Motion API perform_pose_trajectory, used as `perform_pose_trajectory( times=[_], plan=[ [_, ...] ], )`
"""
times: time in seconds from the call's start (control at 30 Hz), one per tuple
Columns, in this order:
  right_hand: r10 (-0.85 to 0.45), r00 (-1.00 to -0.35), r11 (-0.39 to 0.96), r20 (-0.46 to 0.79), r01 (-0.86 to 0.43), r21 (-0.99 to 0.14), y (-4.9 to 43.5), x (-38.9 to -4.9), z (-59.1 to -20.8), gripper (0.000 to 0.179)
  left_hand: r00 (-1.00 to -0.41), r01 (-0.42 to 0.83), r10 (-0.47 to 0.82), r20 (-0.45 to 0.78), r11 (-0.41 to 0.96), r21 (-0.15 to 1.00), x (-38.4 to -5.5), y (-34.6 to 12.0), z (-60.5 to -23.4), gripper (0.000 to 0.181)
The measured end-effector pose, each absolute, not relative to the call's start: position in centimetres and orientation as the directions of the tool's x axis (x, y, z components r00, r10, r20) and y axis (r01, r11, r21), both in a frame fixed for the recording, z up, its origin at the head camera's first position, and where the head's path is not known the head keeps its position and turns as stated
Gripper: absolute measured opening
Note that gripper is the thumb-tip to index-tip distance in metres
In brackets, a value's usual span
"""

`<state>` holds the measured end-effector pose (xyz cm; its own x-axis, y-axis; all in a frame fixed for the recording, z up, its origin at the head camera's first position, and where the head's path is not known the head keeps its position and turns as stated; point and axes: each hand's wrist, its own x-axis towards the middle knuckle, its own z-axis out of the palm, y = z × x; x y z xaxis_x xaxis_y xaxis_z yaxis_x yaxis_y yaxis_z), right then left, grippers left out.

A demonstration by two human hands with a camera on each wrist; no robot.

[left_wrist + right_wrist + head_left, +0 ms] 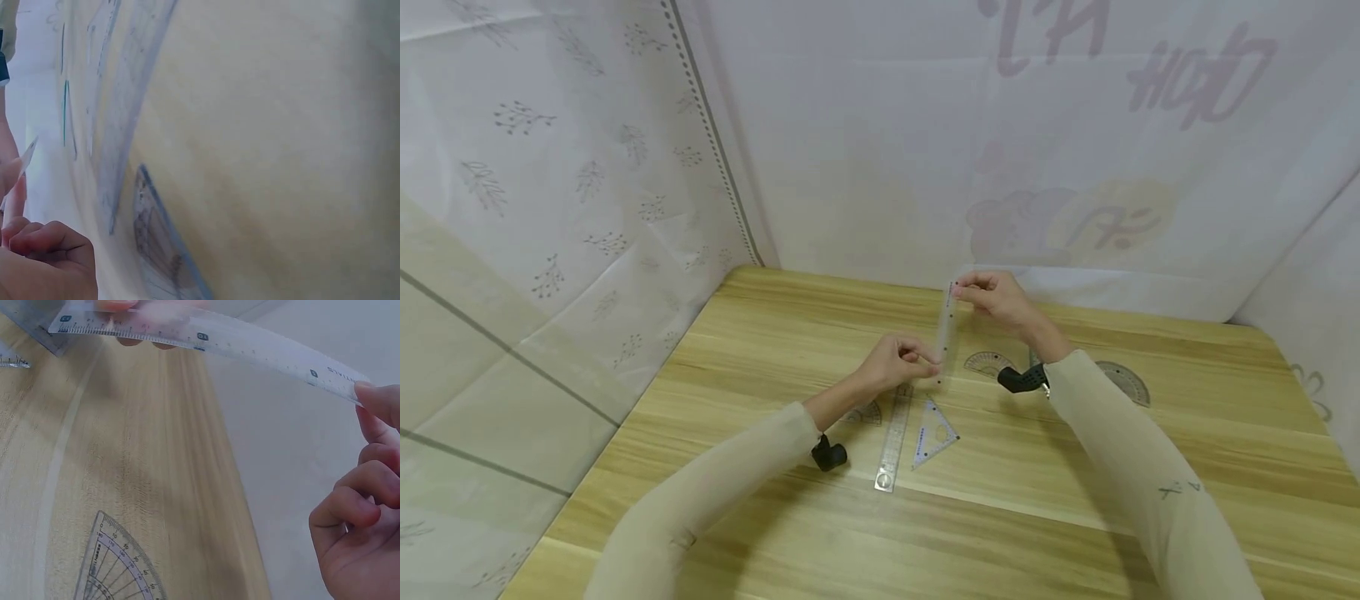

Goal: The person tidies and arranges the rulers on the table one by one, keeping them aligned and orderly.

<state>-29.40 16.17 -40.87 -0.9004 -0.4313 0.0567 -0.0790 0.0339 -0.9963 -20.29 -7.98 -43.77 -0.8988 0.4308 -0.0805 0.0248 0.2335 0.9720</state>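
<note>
A clear plastic ruler is held up over the table between both hands. My left hand grips its near end, thumb on one face and fingertips behind, as the right wrist view shows. At the far end, my right hand pinches the tip between thumb and index finger, its other fingers curled in. The ruler bows slightly in the right wrist view. Below the hands, a second clear ruler lies on the table beside a clear triangular set square.
A small protractor lies partly under the left wrist. Another protractor sits below the right hand, and a larger one lies to its right, partly behind the sleeve. Patterned curtains border the wooden table.
</note>
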Motion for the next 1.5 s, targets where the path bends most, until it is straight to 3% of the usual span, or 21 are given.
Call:
perform_pose_trajectory(
  times=[0.33,0.67,1.03,1.5],
  plan=[
    [-0.438,-0.895,0.018,0.089,-0.108,-0.994,16.3,-29.0,-40.3,0.008,-0.917,0.029,0.392,-0.076,0.255,0.966,-19.9,-8.0,-44.2,0.007],
    [-0.356,-0.932,0.051,0.067,-0.091,-0.995,16.4,-27.5,-39.4,0.013,-0.905,0.049,0.424,-0.026,0.164,0.985,-19.4,-8.4,-44.7,0.01],
    [-0.417,-0.904,0.041,0.097,-0.126,-0.991,16.4,-26.7,-39.5,0.018,-0.885,0.079,0.465,0.017,0.114,0.99,-18.8,-8.5,-45.2,0.009],
    [-0.385,-0.919,0.135,0.087,-0.15,-0.979,17.4,-25.0,-39.6,0.026,-0.894,-0.006,0.443,-0.068,0.141,0.99,-17.4,-8.0,-44.7,0.012]
  ],
)
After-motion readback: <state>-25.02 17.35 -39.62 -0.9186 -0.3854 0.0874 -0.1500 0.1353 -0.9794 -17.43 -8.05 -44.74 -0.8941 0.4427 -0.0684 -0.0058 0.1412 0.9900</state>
